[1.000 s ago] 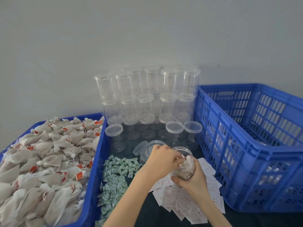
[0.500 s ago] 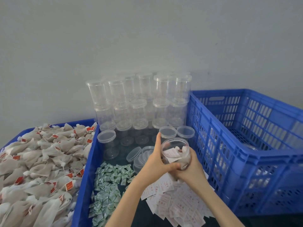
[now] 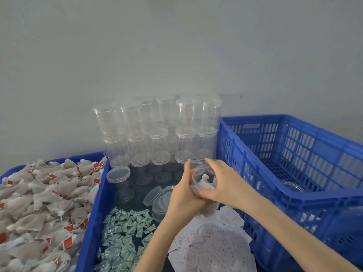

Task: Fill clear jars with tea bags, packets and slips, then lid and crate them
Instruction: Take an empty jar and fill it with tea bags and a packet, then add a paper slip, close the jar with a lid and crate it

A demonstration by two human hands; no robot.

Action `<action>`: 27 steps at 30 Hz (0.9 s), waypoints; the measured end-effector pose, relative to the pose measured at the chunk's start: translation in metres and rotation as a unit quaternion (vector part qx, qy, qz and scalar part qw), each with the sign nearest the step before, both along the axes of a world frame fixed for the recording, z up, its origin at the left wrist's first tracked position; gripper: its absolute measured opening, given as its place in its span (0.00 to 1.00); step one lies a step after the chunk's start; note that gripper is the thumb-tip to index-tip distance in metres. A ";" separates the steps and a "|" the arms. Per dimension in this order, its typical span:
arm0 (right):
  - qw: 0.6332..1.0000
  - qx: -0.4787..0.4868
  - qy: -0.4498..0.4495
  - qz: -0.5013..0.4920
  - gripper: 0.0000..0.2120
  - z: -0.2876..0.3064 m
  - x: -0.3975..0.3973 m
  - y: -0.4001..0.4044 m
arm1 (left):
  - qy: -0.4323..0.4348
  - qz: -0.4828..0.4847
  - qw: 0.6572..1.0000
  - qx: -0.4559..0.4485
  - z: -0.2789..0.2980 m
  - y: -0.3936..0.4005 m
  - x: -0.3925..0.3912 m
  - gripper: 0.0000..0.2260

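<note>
Plain grey wall behind, dark tabletop under trays. We held filled jar [image 3: 203,183] above slips [image 3: 214,248], both hands wrapped round it: left hand [image 3: 183,195] cupped near side and base, right hand [image 3: 225,185] curled over far side. Jar mouth open, no lid yet. Judged lidding next: we needed jar upright, contents tucked below rim. Loose lids [image 3: 157,197] lay just left. Left tray [image 3: 92,213] held tea bags [image 3: 35,203]; packets [image 3: 125,232] heaped near; blue crate [image 3: 294,195] on right, contents unclear.
</note>
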State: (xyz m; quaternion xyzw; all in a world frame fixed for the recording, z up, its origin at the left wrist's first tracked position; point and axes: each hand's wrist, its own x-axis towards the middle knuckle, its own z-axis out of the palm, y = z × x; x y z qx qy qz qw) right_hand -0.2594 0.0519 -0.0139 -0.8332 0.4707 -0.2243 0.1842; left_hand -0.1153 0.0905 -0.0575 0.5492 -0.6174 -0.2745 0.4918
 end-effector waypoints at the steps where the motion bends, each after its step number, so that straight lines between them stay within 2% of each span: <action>1: 1.000 -0.015 0.020 -0.001 0.48 0.006 0.000 -0.002 | 0.000 0.004 1.000 -0.001 0.003 -0.001 -0.002 0.52; 7: 0.995 -0.099 0.013 -0.024 0.42 0.046 -0.005 -0.011 | 0.021 0.013 0.998 -0.054 0.023 -0.014 -0.011 0.43; 13: 0.966 -0.181 -0.154 -0.105 0.29 0.106 -0.031 -0.035 | -0.001 0.020 0.992 -0.121 0.037 -0.027 -0.017 0.31; 18: 0.927 -0.240 -0.214 -0.196 0.32 0.143 -0.067 -0.069 | -0.029 0.005 0.995 -0.094 0.026 -0.039 -0.015 0.19; 22: 0.917 -0.225 -0.164 -0.286 0.33 0.134 -0.095 -0.110 | -0.007 -0.008 0.996 -0.085 0.008 -0.044 -0.013 0.16; 25: 0.922 -0.210 -0.054 -0.322 0.32 0.100 -0.101 -0.137 | 0.014 -0.002 0.997 -0.074 -0.004 -0.049 -0.011 0.16; 27: 0.935 -0.166 0.012 -0.313 0.33 0.074 -0.101 -0.151 | 0.023 0.001 0.998 -0.066 -0.010 -0.052 -0.010 0.16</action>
